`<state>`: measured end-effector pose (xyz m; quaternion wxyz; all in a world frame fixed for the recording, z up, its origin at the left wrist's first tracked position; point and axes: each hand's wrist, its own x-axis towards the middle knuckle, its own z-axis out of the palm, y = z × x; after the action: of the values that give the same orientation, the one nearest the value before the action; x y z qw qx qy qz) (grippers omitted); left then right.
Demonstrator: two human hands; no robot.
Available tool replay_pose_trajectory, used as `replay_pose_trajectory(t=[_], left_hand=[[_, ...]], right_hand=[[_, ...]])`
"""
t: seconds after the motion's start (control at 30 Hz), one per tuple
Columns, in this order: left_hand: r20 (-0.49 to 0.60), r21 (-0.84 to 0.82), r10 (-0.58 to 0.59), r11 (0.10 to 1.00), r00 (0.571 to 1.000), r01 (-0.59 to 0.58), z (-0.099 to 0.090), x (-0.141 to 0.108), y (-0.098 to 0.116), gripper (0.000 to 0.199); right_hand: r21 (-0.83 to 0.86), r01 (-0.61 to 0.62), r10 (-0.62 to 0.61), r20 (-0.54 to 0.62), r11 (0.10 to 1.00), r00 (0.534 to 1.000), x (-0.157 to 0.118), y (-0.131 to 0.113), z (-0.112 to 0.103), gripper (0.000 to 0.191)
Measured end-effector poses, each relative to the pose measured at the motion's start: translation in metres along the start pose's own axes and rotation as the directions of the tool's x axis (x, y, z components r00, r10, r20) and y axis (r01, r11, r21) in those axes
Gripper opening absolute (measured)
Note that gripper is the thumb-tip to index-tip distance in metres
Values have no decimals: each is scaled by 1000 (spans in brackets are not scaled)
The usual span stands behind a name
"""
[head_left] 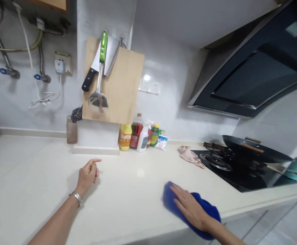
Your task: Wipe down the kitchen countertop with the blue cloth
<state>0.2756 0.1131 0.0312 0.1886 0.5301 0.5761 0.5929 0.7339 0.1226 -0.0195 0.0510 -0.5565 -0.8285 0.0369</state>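
We press our right hand (190, 207) flat, fingers spread and extended, on top of a blue cloth (204, 212) that lies on the pale surface (128, 190) near its front edge. The hand grips nothing; the palm simply covers the middle of the cloth, whose folds show on both sides of it. Our left hand (88, 175) hovers or rests lightly over the surface well apart from the cloth, loosely curled with the forefinger pointing out and nothing in its hold; a metal wristband (77, 197) sits on that wrist.

Farther back, a crumpled pink rag (190, 155) lies just beside the black hob (240, 170), which carries a dark wok (255, 151). Against the wall stands a row of bottles (138, 136), next to a white block (97, 134). Above that a wooden cutting board (122, 88) leans on the wall, with a cleaver (97, 64) and a green-handled spatula (99, 85) hanging in front of it. A dark extractor hood (252, 75) juts over the hob.
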Motion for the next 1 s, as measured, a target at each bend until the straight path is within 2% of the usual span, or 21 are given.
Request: replay_pose_trajectory(t=[0.1, 0.23, 0.37, 0.47, 0.57, 0.63, 0.77, 0.83, 0.9, 1.0], left_hand=[[72, 63, -48, 997, 996, 43, 1, 4, -6, 45], [234, 141, -124, 986, 964, 92, 7, 7, -17, 46], [350, 204, -182, 972, 919, 115, 20, 10, -25, 45], [289, 195, -217, 967, 933, 164, 28, 9, -23, 43], [106, 183, -239, 959, 965, 218, 25, 16, -21, 41], [-65, 208, -253, 943, 965, 261, 10, 31, -25, 41], [-364, 252, -285, 886, 887, 388, -47, 65, -43, 45], [-431, 278, -289, 859, 855, 430, -75, 76, -54, 44], [-444, 308, -294, 837, 847, 452, -94, 81, -66, 41], [-401, 352, -316, 813, 860, 463, -107, 84, -80, 39]], right_hand=[[-89, -205, 203, -34, 975, 979, 33, 23, 3, 62], [-131, -424, 417, -78, 896, 906, 87, 26, 2, 61], [-128, -525, 512, -121, 841, 850, 141, 18, 4, 61], [-123, -527, 511, -140, 841, 848, 173, -3, 9, 62], [-126, -435, 420, -130, 892, 898, 194, -38, 16, 62], [-133, -336, 323, -110, 932, 940, 199, -66, 23, 61], [-182, -58, 42, -88, 982, 995, 184, -120, 34, 60], [-168, 122, -134, -57, 978, 989, 166, -147, 34, 60], [-99, 278, -280, 1, 955, 960, 146, -176, 29, 61], [4, 437, -434, 108, 900, 894, 127, -220, 14, 63]])
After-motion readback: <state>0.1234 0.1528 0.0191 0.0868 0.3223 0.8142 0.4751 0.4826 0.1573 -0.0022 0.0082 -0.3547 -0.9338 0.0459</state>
